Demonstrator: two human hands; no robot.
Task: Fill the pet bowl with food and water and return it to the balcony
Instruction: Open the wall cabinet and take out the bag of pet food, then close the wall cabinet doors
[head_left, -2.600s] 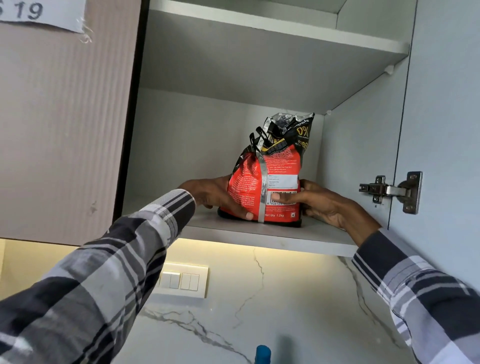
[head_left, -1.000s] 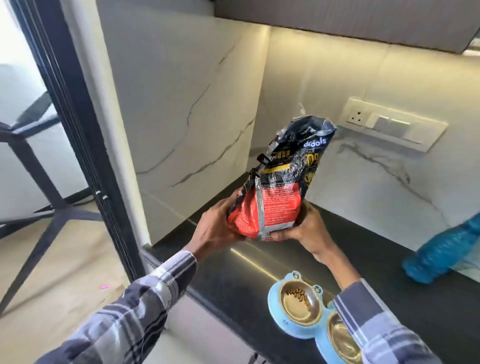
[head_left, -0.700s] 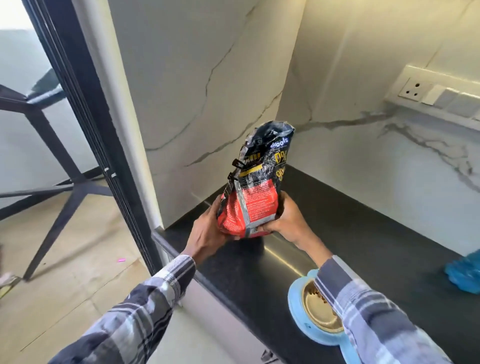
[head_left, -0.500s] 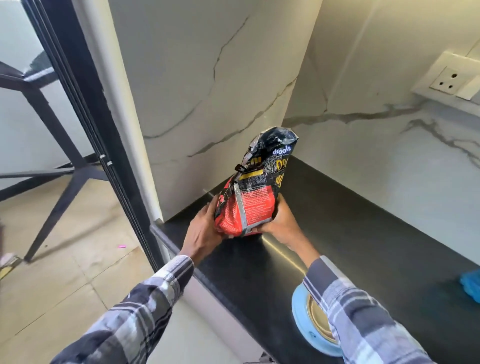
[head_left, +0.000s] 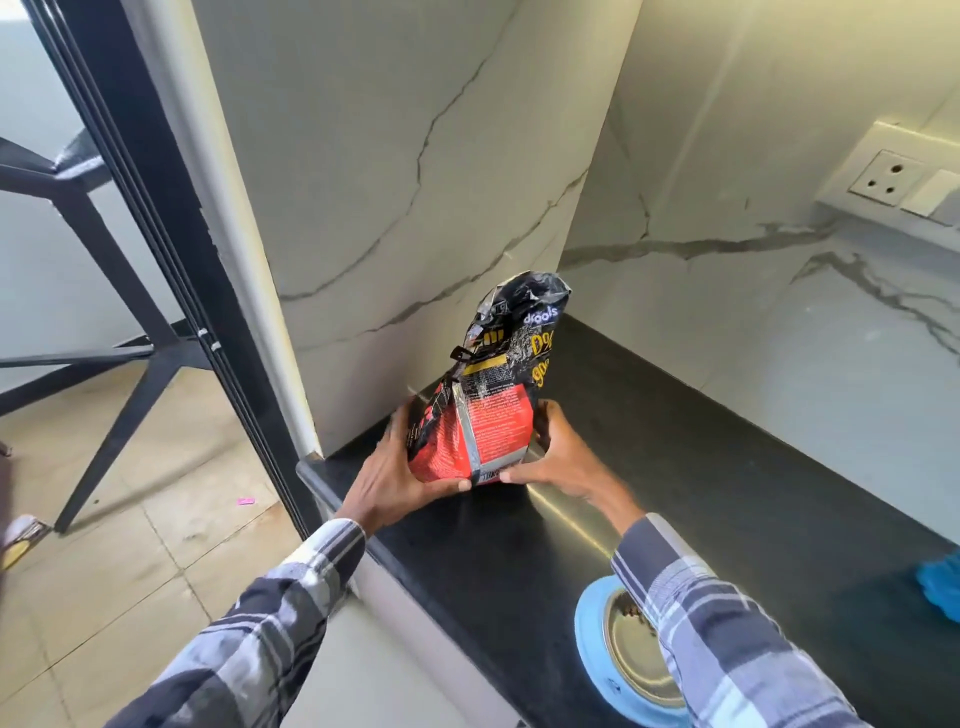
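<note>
A red and black pet food bag (head_left: 488, 410) stands upright at the left end of the black countertop (head_left: 727, 467), close to the marble side wall. My left hand (head_left: 395, 473) grips its left side and my right hand (head_left: 558, 454) grips its right side, thumbs at the bag's base. The top of the bag is crumpled and folded over. The blue pet bowl (head_left: 597, 644) with a metal insert holding a few kibbles sits near the counter's front edge, partly hidden under my right sleeve.
A blue water bottle (head_left: 937, 587) lies at the right edge of the counter. A socket and switch panel (head_left: 893, 182) is on the back wall. Left of the counter are a black door frame (head_left: 156, 208), a tiled floor and black table legs (head_left: 119, 395).
The bag came out of the upper cabinet and has been lowered to the left end of the counter. Both hands have kept their hold on it throughout.
</note>
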